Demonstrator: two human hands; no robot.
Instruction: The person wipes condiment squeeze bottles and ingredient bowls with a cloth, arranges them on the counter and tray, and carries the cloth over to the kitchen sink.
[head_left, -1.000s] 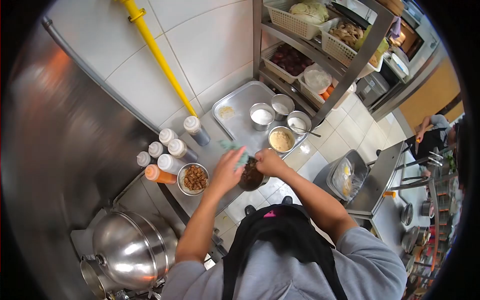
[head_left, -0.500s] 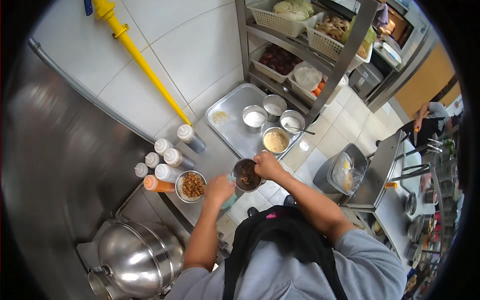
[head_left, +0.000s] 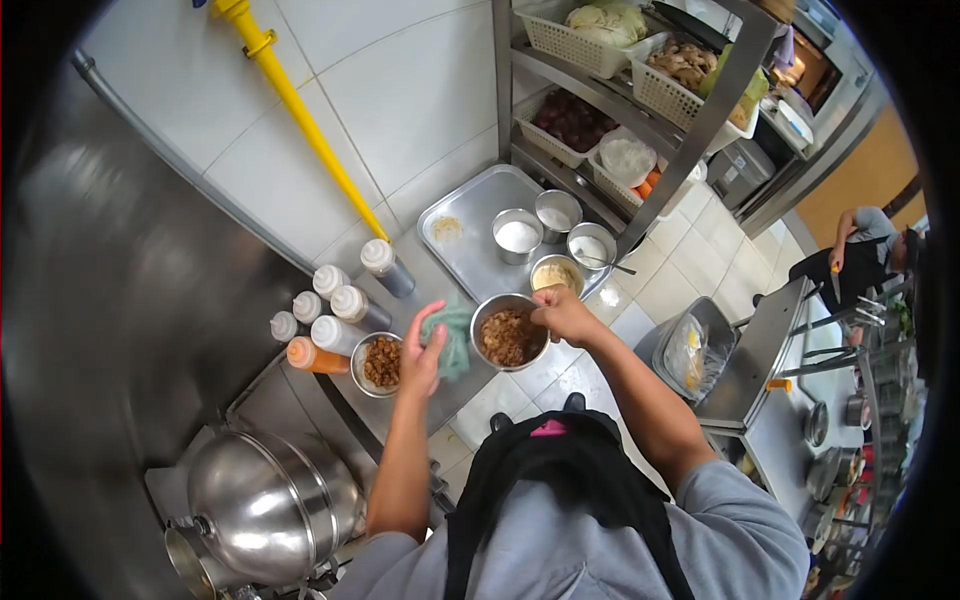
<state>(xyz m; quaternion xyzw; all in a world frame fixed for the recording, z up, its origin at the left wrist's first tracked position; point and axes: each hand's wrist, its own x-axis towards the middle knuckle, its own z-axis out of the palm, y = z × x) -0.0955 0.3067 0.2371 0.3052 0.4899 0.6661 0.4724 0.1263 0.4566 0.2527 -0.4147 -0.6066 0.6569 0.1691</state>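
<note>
My right hand pinches the rim of a round metal bowl, which holds brown, chunky food. Left of that bowl, my left hand holds a crumpled green cloth on its palm side, fingers partly stretched out. Close by on the counter, a second metal bowl contains browned pieces. Just beyond my right hand stands a metal container of pale yellow powder, partly covered by the hand.
A metal tray carries several containers of white powder, one with a spoon. Squeeze bottles cluster at left. A steel rack holds vegetable baskets. A grey bin stands at right. Another person holds a knife farther right.
The bowl in my right hand has come up closer and tilts toward me, showing more of its contents. My left hand has turned and its fingers have opened out around the cloth.
</note>
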